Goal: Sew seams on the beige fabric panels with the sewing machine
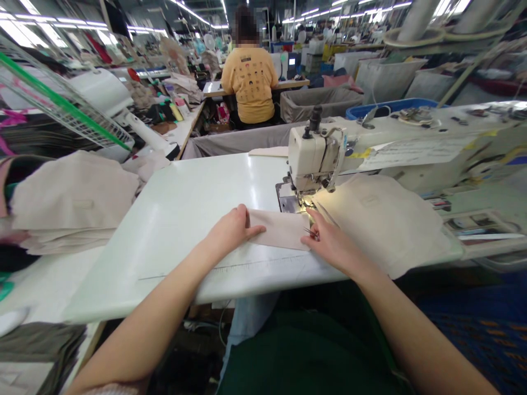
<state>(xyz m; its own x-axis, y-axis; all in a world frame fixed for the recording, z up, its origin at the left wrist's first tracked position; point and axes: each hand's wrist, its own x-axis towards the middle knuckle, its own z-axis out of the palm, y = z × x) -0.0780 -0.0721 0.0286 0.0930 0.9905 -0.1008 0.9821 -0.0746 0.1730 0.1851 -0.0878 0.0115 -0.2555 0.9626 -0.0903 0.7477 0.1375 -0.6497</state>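
A pale beige fabric piece (278, 229), roughly rectangular, lies flat on the white sewing table (164, 219), just in front of the sewing machine (313, 159). Its left end is pinched by my left hand (230, 230), thumb on top. My right hand (331, 241) is at the other end, its index finger reaching close to the lit needle area. Thin metal blades, seemingly thread snips (313, 233), stick out from between its thumb and curled fingers. Beside that hand, a larger beige fabric panel (379, 219) spreads over the table to the right, under the machine arm.
A stack of beige fabric pieces (74, 203) sits on the left side table. Ruler marks (242, 267) run along the table's front edge. A grey cloth-lined bin (230, 144) stands behind the table. Farther back, a person in a yellow shirt (249, 82) sits facing away.
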